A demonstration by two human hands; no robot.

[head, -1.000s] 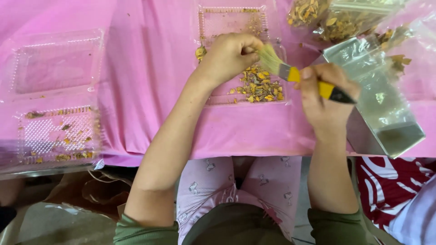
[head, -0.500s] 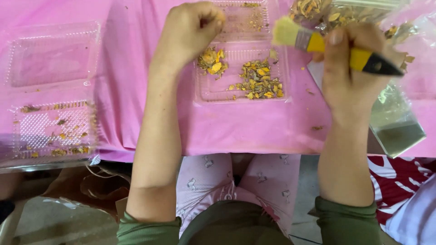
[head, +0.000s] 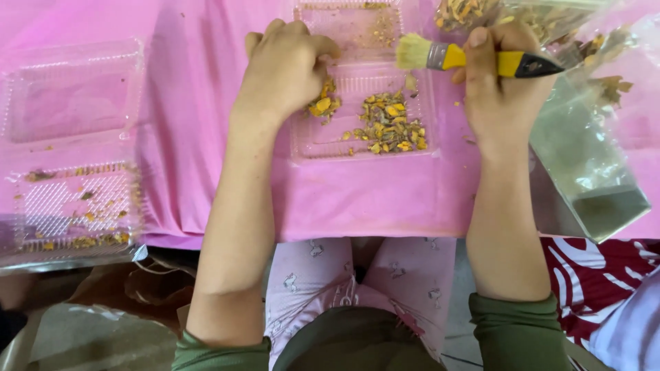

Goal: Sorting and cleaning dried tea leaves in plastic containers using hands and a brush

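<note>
- On the pink-covered counter [head: 206,137], directly ahead of the person, an open clear plastic clamshell tray [head: 363,137] holds two lots of yellow-orange dried pieces: a small heap [head: 323,104] at its left side and a wider scatter [head: 388,127] at its middle.
- Left hand [head: 285,69]: curled into a loose fist over the tray's left part, knuckles up, fingertips down at the small heap; whether its grip encloses any pieces cannot be told.
- Right hand [head: 498,86]: grip closed around the yellow-and-black handle of a flat paintbrush [head: 474,60], held level, pale bristles pointing left above the tray's far right corner.
- Judged good practice: keep the bristles low and sweep with short strokes toward the tray's middle, so that fragments stay inside the rim, while the left hand steadies the tray.
- At left, a second clamshell tray [head: 72,148] lies open, crumbs in its near half.
- Hard to make out: the clear bags [head: 584,151] at right blur together; the upper one, with more dried pieces, is cut off by the frame edge.
</note>
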